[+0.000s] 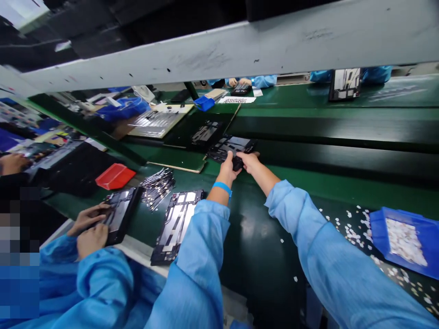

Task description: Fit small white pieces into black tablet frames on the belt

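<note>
Both my arms in blue sleeves reach forward over the green belt (pixel 343 187). My left hand (pixel 228 167), with a blue wristband, and my right hand (pixel 249 161) are closed on the near edge of a dark flat device frame (pixel 230 146) that lies on the belt. A second dark frame (pixel 175 224) lies flat near my left elbow at the table's front edge.
A co-worker's hands (pixel 89 228) at the left hold another frame (pixel 120 212). Beside it lie a red tray (pixel 115 176) and a pile of metal strips (pixel 157 185). A blue tray (pixel 404 240) of white bits sits right. More frames and people's hands are across the belt.
</note>
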Demonstrator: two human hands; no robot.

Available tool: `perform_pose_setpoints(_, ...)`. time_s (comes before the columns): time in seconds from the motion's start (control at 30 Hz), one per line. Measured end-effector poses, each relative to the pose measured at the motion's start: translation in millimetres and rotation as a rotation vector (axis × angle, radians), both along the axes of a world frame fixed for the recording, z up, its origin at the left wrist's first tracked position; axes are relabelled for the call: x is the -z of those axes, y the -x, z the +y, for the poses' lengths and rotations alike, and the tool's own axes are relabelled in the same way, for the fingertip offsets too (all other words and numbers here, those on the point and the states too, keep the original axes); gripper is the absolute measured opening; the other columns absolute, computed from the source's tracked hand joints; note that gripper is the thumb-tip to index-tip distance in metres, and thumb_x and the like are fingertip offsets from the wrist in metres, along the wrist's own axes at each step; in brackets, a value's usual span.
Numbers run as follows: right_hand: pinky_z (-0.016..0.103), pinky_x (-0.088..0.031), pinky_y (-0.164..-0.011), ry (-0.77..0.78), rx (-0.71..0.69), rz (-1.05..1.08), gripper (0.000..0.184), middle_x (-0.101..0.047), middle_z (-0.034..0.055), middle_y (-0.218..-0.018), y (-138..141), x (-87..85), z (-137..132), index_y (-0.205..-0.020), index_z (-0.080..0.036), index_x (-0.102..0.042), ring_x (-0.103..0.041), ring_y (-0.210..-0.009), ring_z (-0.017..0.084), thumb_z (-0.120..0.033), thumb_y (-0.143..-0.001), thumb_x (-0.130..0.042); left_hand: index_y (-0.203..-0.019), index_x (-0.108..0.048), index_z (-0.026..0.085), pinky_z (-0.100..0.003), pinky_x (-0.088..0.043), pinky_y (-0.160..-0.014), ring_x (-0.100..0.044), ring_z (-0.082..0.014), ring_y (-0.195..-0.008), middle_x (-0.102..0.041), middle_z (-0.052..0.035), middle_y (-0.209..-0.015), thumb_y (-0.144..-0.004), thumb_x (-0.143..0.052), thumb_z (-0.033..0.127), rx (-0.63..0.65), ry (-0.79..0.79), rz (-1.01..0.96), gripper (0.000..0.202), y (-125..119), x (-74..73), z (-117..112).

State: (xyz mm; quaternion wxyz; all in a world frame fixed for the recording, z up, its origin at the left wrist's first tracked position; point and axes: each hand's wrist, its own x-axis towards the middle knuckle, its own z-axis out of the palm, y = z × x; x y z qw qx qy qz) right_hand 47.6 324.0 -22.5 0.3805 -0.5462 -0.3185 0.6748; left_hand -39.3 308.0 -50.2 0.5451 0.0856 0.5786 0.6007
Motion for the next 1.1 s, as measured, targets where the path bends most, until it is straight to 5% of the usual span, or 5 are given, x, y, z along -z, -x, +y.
perform_pose_setpoints(0.3,0.045,-0.063,-0.088,-0.142,0.101,-0.022,0.077,-0.06,0.0083,-0.146,-167.1,-38.0,-114.9,-0.15,-0.038,-0.03,-0.069,-0.106,0.022,-0.058,-0.09,-0.075,-0.088,-0.069,0.015,-0.026,-0.058,-0.071,-0.066,-0.014,-0.067,-0.07,-0.0011,-0.075,-0.083,-0.081,0.029,0.144,-0.124,0.083,0.02,-60.5,-36.4,-103.9)
perform_pose_setpoints(0.47,0.053,-0.059,-0.105,-0.315,-0.101,-0.166,0.08,-0.063,0.0116,-0.148,-281.0,-41.6,-281.6,-0.154,-0.031,-0.047,-0.067,-0.125,0.033,-0.051,-0.084,-0.08,-0.114,-0.071,0.015,-0.034,-0.061,-0.087,-0.074,-0.0255,-0.098,-0.078,-0.0115,-0.114,-0.076,-0.085,0.042,0.641,-0.302,0.173,0.049,-110.1,-33.1,-234.6)
perform_pose_setpoints(0.67,0.055,-0.037,-0.126,-0.322,0.039,-0.384,0.077,-0.053,0.0105,-0.162,-324.8,17.5,-466.0,-0.163,-0.032,-0.043,-0.046,-0.153,0.033,-0.06,-0.095,-0.065,-0.163,-0.038,0.02,-0.048,-0.033,-0.13,-0.043,-0.0345,-0.155,-0.045,-0.0152,-0.167,-0.09,-0.067,0.049,1.005,-0.318,0.45,0.084,-145.2,-1.5,-367.0)
perform_pose_setpoints(0.87,0.06,-0.022,-0.131,-0.32,-0.025,-0.589,0.086,-0.045,0.0174,-0.167,-337.6,62.6,-482.6,-0.162,-0.023,-0.048,-0.035,-0.158,0.038,-0.068,-0.09,-0.066,-0.166,-0.037,0.023,-0.061,-0.027,-0.131,-0.038,-0.0393,-0.156,-0.045,-0.0175,-0.162,-0.096,-0.06,0.042,1.119,-0.244,0.89,0.076,-146.6,17.7,-390.4)
perform_pose_setpoints(1.1,0.055,-0.019,-0.133,-0.272,0.027,-0.41,0.093,-0.018,0.0064,-0.18,-319.3,70.7,-497.4,-0.174,-0.031,-0.01,-0.016,-0.166,0.031,-0.062,-0.099,-0.056,-0.173,0.006,0.022,-0.05,-0.019,-0.136,-0.014,-0.0345,-0.167,-0.011,-0.0132,-0.181,-0.103,-0.05,0.059,1.192,-0.335,0.567,0.097,-151.0,17.0,-405.7)
